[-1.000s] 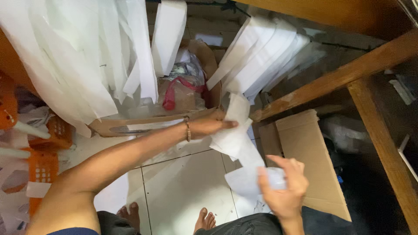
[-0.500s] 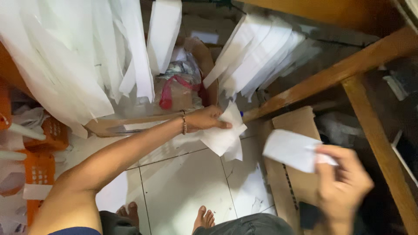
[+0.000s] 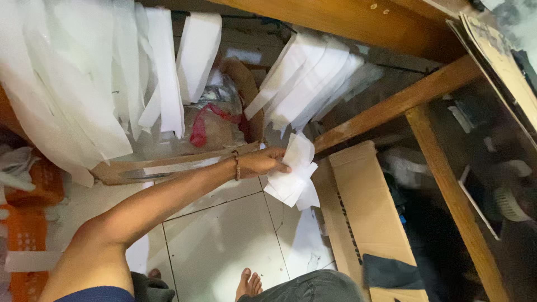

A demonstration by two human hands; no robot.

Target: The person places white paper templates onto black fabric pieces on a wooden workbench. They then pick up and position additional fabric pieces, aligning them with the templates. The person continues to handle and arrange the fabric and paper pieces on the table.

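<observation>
One hand shows: our left hand (image 3: 267, 163) pinches a fanned stack of white paper sheets (image 3: 293, 179) by one edge, so they hang free above the tiled floor (image 3: 224, 235), beside the flattened cardboard (image 3: 363, 207); our right hand is out of view

You get soft, even light on the hanging white strips (image 3: 72, 95), slightly overexposed; the lower right corner sinks into murky shadow, and edges blur.
</observation>
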